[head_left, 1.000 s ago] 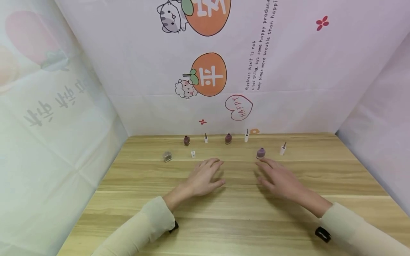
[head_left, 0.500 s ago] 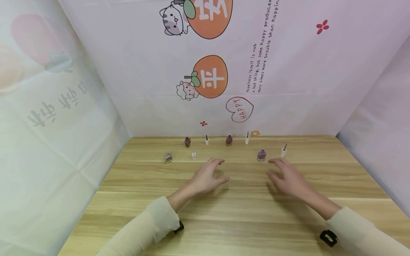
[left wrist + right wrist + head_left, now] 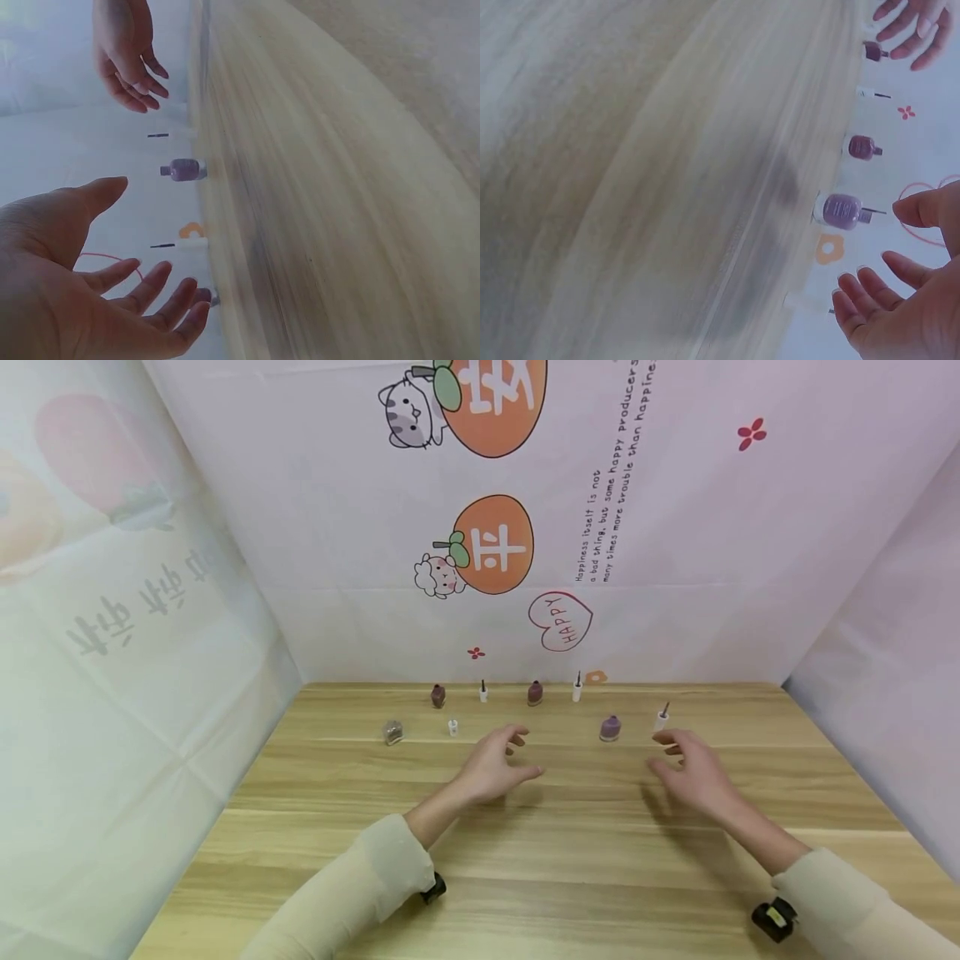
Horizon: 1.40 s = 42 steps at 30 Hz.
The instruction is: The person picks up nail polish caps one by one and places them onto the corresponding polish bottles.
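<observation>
Views: lilac bottle point(image 3: 611, 729), all 3; grey bottle point(image 3: 393, 732), head only

A sheet-lined table nook, as I see it from my remote post; I cannot tell whether a home, shop or studio surrounds it. The wood-grain table point(image 3: 525, 885) serves as landmark. Behind it rises a white back sheet point(image 3: 345, 618) printed with orange fruit point(image 3: 491, 545), a cartoon cat point(image 3: 408, 412), a red heart point(image 3: 561, 621) and English lettering point(image 3: 591, 527). A creased left sheet point(image 3: 135, 718) hangs along its left side, a right sheet point(image 3: 892, 635) along its right.
</observation>
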Each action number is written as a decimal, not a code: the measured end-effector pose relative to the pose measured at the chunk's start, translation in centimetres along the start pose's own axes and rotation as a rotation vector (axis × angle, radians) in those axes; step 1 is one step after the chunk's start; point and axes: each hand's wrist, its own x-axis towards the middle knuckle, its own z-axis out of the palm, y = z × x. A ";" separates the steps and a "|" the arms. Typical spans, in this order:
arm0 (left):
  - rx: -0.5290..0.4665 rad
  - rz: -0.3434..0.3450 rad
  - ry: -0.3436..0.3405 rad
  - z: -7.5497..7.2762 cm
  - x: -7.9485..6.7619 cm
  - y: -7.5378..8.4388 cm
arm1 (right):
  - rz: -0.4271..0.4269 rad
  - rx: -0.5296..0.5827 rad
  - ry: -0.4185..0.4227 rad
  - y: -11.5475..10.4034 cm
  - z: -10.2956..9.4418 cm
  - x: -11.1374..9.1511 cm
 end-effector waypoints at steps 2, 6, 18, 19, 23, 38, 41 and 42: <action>-0.006 0.000 -0.001 0.2 0.2 0.2 | 0.026 0.021 0.002 0.2 -0.2 0.0; -0.025 -0.005 0.005 0.6 0.7 0.5 | 0.065 0.038 -0.003 0.5 -0.7 0.2; -0.101 -0.046 0.004 1.5 2.2 1.4 | 0.160 0.016 0.042 2.3 -1.5 0.9; -0.110 -0.049 0.004 1.5 2.3 1.6 | 0.173 0.016 0.043 2.5 -1.5 1.0; -0.143 -0.062 0.011 2.1 3.0 1.9 | 0.213 0.008 0.040 3.0 -1.7 1.3; -0.215 -0.102 0.058 4.7 6.0 3.2 | 0.304 0.024 -0.006 4.3 -1.6 3.5; -0.219 -0.108 0.068 5.3 6.4 3.4 | 0.320 0.028 -0.010 4.5 -1.3 3.8; -0.216 -0.112 0.070 5.5 6.6 3.4 | 0.326 0.035 -0.013 4.5 -1.2 3.9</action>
